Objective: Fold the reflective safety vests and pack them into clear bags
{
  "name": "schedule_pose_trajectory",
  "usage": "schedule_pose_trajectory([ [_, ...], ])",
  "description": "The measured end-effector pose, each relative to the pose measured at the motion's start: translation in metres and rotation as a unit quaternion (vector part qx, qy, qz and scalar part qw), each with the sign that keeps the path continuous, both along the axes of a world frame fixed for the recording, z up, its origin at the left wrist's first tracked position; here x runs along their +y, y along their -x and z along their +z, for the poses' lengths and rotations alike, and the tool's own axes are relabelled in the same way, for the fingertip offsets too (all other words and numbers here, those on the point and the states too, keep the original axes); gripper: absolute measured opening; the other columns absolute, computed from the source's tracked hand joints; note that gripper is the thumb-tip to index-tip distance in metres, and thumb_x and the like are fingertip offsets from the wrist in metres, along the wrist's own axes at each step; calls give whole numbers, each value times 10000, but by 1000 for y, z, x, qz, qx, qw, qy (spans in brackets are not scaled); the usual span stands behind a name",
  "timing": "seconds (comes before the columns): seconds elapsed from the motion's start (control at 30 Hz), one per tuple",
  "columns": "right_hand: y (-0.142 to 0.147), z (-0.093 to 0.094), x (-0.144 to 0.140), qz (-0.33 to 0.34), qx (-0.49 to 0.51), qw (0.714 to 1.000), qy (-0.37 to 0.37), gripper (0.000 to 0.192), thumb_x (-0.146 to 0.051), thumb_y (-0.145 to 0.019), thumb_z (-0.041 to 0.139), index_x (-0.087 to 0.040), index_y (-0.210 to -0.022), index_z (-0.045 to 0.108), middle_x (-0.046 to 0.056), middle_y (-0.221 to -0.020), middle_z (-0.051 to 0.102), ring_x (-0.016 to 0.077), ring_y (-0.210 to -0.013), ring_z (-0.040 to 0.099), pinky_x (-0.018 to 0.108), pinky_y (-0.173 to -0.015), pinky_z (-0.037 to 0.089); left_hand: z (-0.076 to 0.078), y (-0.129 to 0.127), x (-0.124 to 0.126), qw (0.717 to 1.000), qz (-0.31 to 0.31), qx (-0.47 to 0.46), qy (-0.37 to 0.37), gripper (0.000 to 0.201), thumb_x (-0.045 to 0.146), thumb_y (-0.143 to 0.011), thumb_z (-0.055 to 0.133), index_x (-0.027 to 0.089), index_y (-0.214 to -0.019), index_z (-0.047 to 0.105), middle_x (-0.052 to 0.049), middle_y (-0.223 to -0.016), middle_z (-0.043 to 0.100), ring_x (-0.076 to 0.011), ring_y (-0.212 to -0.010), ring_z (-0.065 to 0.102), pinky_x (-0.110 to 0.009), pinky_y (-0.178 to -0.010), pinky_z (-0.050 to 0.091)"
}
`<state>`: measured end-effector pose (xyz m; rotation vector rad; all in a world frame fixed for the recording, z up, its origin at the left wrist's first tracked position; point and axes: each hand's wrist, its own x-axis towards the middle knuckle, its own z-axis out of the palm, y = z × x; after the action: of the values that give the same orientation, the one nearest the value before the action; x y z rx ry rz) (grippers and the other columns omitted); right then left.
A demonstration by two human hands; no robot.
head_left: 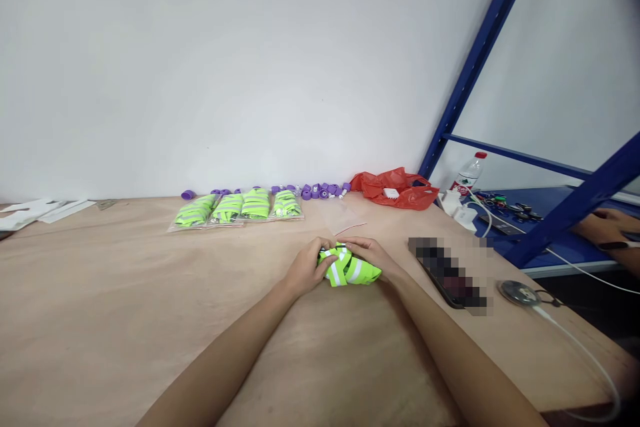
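Between my two hands is a folded bundle of neon yellow-green reflective strap [356, 271] with silver-white stripes, held just over the table. My left hand [309, 267] is closed on its left side, thumb across the front. My right hand [374, 256] wraps over the top and right side, with its fingers near a dark strip at the upper edge. Beyond my hands lies a flat clear plastic bag [340, 217]. Farther back sit several clear bags of similar neon straps [256, 204] in a row.
Several purple rolls [320, 191] line the wall. A red plastic bag [395, 188] lies at the back right. A phone [445, 273] and a round device [520, 293] with a white cable lie to the right. Blue rack posts [480, 47] rise there; another person's hand [607, 230] is beyond. White papers [40, 211] lie left.
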<state>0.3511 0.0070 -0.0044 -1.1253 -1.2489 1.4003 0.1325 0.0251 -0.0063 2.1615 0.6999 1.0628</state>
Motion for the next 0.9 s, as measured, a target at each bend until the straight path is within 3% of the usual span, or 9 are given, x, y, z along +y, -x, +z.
schedule_pose_trajectory([
  [0.3, -5, 2, 1, 57, -31, 998, -15, 521, -366, -640, 841, -221, -1129, 733, 81, -1226, 709, 267, -1020, 691, 393, -872, 548, -2, -1, 1, 1000, -2, -4, 3, 142, 333, -962, 536, 212, -1010, 479, -73, -1033, 638, -216, -965, 613, -336, -855, 470],
  [0.53, -4, -2, 1, 41, -57, 997, -45, 444, -421, -699, 795, -218, -1089, 732, 79, -1179, 720, 268, -1026, 679, 399, -874, 539, 0, 0, 1, 1000, 5, 5, 9, 152, 356, -963, 531, 217, -997, 480, -64, -1024, 660, -212, -939, 625, -329, -833, 472],
  [0.9, -1, 1, 1, 4, -95, 992, -83, 324, -418, -667, 815, -190, -843, 667, 31, -863, 704, 196, -810, 652, 327, -749, 511, 6, 3, 3, 1000, -3, 24, 7, 162, 370, -965, 512, 213, -990, 476, -37, -939, 655, -193, -831, 613, -310, -775, 467],
])
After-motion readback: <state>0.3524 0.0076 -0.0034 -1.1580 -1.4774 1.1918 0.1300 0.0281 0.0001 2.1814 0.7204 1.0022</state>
